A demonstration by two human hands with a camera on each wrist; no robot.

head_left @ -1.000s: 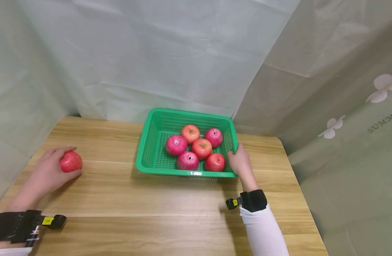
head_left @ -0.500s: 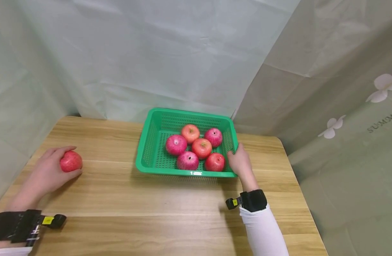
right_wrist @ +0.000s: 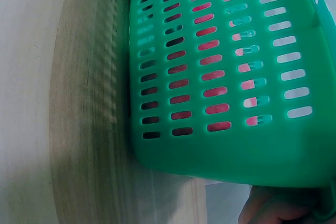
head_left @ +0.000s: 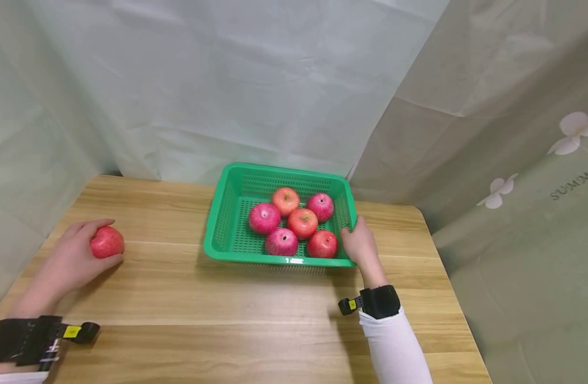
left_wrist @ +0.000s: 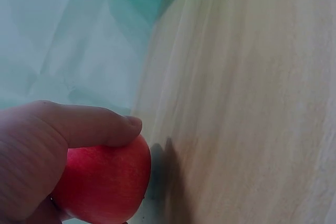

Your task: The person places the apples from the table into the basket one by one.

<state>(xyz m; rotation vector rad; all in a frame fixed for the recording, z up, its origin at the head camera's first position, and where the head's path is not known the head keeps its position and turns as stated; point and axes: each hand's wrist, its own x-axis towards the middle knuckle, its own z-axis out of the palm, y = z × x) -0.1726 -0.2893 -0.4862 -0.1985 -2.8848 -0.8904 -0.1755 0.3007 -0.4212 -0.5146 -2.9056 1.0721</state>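
Observation:
At the table's left side, my left hand [head_left: 72, 260] holds a red apple [head_left: 108, 242], thumb on one side and fingers on the other. The left wrist view shows the thumb laid across the same apple [left_wrist: 107, 182]. My right hand [head_left: 361, 244] grips the right rim of a green slotted plastic basket [head_left: 212, 224], near its front corner. Inside it sit several red and pinkish apples [head_left: 302, 223], grouped toward the right. In the right wrist view the basket's slotted wall [right_wrist: 220, 156] fills most of the picture, and fingers [right_wrist: 278, 208] curl under the rim.
The wooden table [head_left: 203, 320] carries the basket at its back middle. A pale sheet [head_left: 255, 96] hangs right behind the table's far edge. More sheeting [head_left: 505, 266], printed with white flowers, hangs along the right side.

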